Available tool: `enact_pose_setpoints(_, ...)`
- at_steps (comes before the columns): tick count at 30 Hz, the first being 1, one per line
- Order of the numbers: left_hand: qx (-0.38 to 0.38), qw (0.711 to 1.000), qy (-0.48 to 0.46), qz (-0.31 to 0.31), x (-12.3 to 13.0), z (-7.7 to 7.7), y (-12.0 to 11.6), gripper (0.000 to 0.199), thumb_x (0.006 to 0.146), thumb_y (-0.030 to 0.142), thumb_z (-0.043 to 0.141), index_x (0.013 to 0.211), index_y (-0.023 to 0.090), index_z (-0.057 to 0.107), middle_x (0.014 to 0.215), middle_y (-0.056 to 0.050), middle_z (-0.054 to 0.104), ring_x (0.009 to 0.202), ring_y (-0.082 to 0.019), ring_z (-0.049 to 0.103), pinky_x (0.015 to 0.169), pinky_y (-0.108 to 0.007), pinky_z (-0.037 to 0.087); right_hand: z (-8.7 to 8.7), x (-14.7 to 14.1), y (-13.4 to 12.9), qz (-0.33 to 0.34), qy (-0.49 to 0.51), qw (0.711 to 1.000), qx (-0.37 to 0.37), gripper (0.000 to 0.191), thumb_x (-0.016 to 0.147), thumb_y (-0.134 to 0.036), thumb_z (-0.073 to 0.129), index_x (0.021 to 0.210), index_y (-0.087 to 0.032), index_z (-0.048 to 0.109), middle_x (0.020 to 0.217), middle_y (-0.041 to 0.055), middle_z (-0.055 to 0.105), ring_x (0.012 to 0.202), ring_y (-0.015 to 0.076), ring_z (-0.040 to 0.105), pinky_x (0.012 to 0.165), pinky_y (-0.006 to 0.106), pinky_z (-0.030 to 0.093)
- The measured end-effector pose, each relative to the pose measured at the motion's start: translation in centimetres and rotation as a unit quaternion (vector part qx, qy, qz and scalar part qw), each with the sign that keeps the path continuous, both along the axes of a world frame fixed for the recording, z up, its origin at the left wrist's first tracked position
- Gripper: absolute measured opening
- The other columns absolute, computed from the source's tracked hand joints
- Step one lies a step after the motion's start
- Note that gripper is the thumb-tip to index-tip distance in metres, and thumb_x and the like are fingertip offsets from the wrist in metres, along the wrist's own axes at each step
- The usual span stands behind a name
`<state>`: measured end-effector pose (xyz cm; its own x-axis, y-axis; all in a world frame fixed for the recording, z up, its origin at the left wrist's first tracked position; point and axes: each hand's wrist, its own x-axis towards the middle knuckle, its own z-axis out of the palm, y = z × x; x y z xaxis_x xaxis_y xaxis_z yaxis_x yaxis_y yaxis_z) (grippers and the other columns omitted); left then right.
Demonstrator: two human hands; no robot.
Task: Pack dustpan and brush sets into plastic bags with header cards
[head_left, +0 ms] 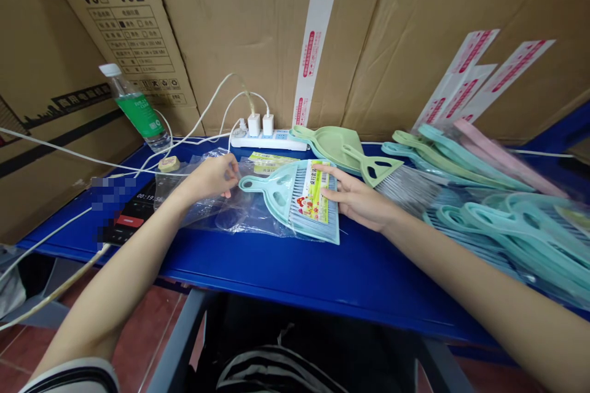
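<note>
A light-teal mini dustpan and brush set (pixel 273 189) lies over clear plastic bags (pixel 203 212) on the blue table, handle to the left. A yellow-green printed card (pixel 318 196) wraps its bristle end. My right hand (pixel 354 196) grips the set's right side, its fingers over the card. Just left of the handle, my left hand (pixel 212 177) is closed in a pinch above the plastic; what sits between its fingertips, if anything, is too small to make out. Behind my right hand are a green dustpan (pixel 336 144) and a green-handled brush (pixel 375 167) with grey bristles.
Stacked dustpans and brushes (pixel 520 221) fill the table's right side. Along the back, a power strip (pixel 276 141) with white chargers stands against cardboard boxes (pixel 258 37). To the left are a bottle (pixel 141 113), a phone (pixel 131 215) and loose white cables.
</note>
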<state>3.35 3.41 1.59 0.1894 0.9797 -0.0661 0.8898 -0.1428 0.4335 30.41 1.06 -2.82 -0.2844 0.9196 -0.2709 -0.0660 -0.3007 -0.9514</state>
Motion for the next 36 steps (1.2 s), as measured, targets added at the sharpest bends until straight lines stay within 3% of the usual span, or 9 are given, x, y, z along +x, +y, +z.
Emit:
enact_pose_setpoints(4, -0.01, 0.999, 0.051, -0.001, -0.2, 0.6, 0.0, 0.02, 0.072, 0.022, 0.057, 0.092, 0.016, 0.054, 0.063, 0.003, 0.069, 0.044, -0.011, 0.059, 0.054, -0.023, 0.044, -0.1, 0.2, 0.1, 0.009, 0.002, 1.0, 0.004, 0.051, 0.088, -0.006, 0.052, 0.132, -0.03, 0.047, 0.121, 0.0035, 0.067, 0.112, 0.0194, 0.064, 0.094, 0.04, 0.055)
enact_pose_setpoints(7, -0.031, 0.997, 0.075, 0.001, 0.0, 0.8, 0.1, 0.013, 0.075, 0.03, 0.057, 0.079, 0.017, 0.057, 0.062, 0.001, 0.069, 0.045, -0.011, 0.058, 0.055, -0.024, 0.043, -0.1, 0.3, 0.1, 0.014, 0.001, 1.0, 0.005, 0.051, 0.088, -0.006, 0.052, 0.133, -0.029, 0.047, 0.121, 0.0038, 0.067, 0.111, 0.0192, 0.064, 0.094, 0.039, 0.056)
enact_pose_setpoints(13, 0.008, 0.986, 0.159, -0.044, 0.4, 0.1, 0.4, 0.034, 0.082, 0.037, 0.05, 0.055, 0.018, 0.058, 0.057, -0.002, 0.066, 0.054, -0.013, 0.056, 0.058, -0.026, 0.037, 0.1, -0.1, 0.0, 0.003, -0.009, 1.0, 0.003, 0.048, 0.089, -0.006, 0.051, 0.132, -0.028, 0.048, 0.119, 0.0039, 0.067, 0.108, 0.0182, 0.065, 0.093, 0.038, 0.056)
enact_pose_setpoints(19, 0.037, 0.98, 0.19, -0.046, 0.5, -0.3, 0.5, 0.026, 0.083, 0.027, 0.047, 0.067, 0.018, 0.066, 0.062, -0.002, 0.064, 0.057, -0.015, 0.053, 0.057, -0.027, 0.033, 0.6, -0.4, -0.2, 0.001, -0.008, 1.0, 0.001, 0.043, 0.091, -0.01, 0.051, 0.129, -0.03, 0.049, 0.119, 0.0029, 0.068, 0.107, 0.0182, 0.066, 0.091, 0.038, 0.056)
enact_pose_setpoints(26, 0.043, 0.968, 0.246, 0.008, 0.5, 0.4, -0.2, 0.022, 0.08, 0.024, 0.048, 0.072, 0.02, 0.068, 0.073, -0.005, 0.068, 0.067, -0.019, 0.059, 0.059, -0.029, 0.036, 1.7, -1.1, -0.7, -0.04, -0.022, 0.998, -0.034, 0.044, 0.091, -0.008, 0.05, 0.131, -0.027, 0.047, 0.117, 0.0047, 0.066, 0.108, 0.0177, 0.065, 0.093, 0.037, 0.055)
enact_pose_setpoints(32, 0.05, 0.958, 0.281, 0.03, 0.4, 0.6, -0.5, 0.023, 0.078, 0.024, 0.046, 0.079, 0.022, 0.069, 0.085, -0.006, 0.073, 0.079, -0.023, 0.065, 0.064, -0.031, 0.044, 0.7, -0.5, -0.3, -0.031, -0.019, 0.999, -0.017, 0.045, 0.088, -0.008, 0.054, 0.128, -0.026, 0.049, 0.089, 0.0013, 0.065, 0.097, 0.0187, 0.068, 0.091, 0.039, 0.057)
enact_pose_setpoints(36, 0.055, 0.951, 0.302, 0.041, 0.2, 0.7, -0.4, 0.024, 0.077, 0.022, 0.047, 0.085, 0.023, 0.07, 0.088, -0.007, 0.074, 0.085, -0.026, 0.068, 0.068, -0.031, 0.048, -0.1, 0.1, 0.1, 0.003, -0.014, 1.0, 0.016, 0.04, 0.086, -0.011, 0.057, 0.123, -0.026, 0.05, 0.096, 0.0034, 0.065, 0.098, 0.0203, 0.068, 0.09, 0.042, 0.058)
